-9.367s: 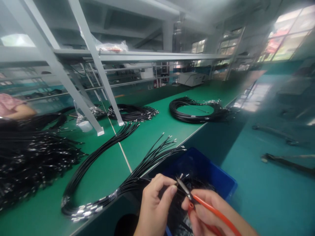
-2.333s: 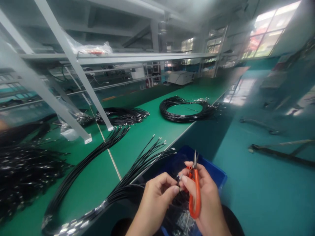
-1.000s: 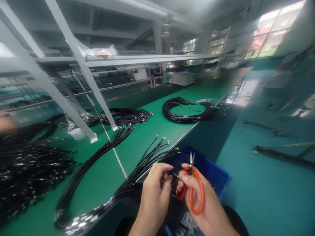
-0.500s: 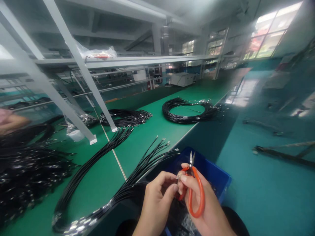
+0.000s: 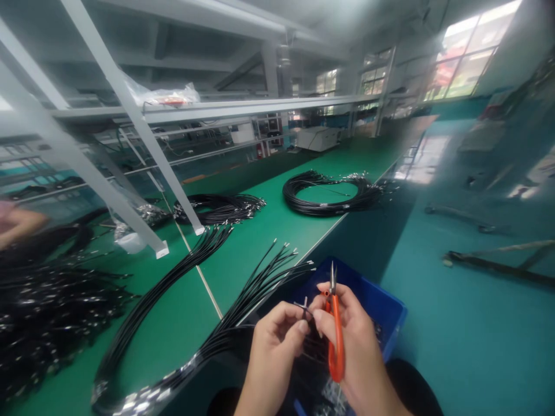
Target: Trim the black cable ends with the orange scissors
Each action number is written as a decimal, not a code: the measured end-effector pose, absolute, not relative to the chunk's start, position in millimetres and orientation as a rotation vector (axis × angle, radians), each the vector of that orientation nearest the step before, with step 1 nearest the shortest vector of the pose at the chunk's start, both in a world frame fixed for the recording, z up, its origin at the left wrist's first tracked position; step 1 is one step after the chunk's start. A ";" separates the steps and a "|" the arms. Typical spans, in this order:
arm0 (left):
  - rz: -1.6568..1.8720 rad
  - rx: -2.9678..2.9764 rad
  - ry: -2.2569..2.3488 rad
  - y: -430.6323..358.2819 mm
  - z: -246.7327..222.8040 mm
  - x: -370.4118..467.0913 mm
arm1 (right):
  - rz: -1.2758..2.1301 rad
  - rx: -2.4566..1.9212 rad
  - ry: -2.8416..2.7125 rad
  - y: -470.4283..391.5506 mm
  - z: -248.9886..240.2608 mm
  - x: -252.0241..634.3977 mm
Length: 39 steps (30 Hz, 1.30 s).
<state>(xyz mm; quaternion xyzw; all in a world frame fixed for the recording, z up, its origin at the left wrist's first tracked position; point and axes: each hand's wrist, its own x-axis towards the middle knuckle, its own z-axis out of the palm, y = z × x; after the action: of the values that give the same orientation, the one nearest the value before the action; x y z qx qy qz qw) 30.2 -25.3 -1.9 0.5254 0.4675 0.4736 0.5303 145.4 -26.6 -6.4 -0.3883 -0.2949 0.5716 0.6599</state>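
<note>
My left hand (image 5: pixel 277 344) pinches a thin dark cable end (image 5: pixel 305 311) with small light prongs, just left of my right hand. Orange-handled scissors (image 5: pixel 336 341) rest in my right hand (image 5: pixel 358 341), their blades pointing up and nearly together. My right thumb and index finger also meet at the cable end. Below both hands is a blue bin (image 5: pixel 392 306) with small clear and dark pieces inside. A bundle of black cables (image 5: pixel 151 300) curves over the green table (image 5: pixel 160 329) to the left, its tips close to my hands.
Two more black cable coils (image 5: pixel 321 208) (image 5: pixel 217 208) lie farther back. A big cable pile (image 5: pixel 52 318) is at left, near another person's arm (image 5: pixel 21 225). Metal shelf posts (image 5: pixel 143 138) stand on the table. A wheeled stand (image 5: pixel 498 266) is on the floor at right.
The scissors have turned more upright and their blades have come closer together. The light-pronged cable end now shows between my hands. The whole view has shifted slightly.
</note>
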 end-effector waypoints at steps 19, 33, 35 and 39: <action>1.091 1.230 1.120 -25.6 4.9 31.5 | 0.616 -1.097 -1.246 -24.4 -22.7 145.9; 1.237 1.197 1.173 -20.3 1.6 26.8 | 1.018 -1.106 -0.995 -47.8 -22.5 159.2; 1.264 1.178 1.142 -18.5 0.3 24.0 | 1.292 -1.061 -0.989 -55.0 -13.7 158.4; 1.309 1.165 1.118 -16.6 -3.8 21.7 | 1.711 -1.070 -0.995 -57.5 -6.0 157.5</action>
<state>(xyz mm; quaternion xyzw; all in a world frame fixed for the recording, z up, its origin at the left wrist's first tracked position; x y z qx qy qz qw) 21.7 -16.6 -3.8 0.4832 0.4636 0.5430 0.5067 157.5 -57.5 -6.0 -0.4293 -0.3989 0.6860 0.4313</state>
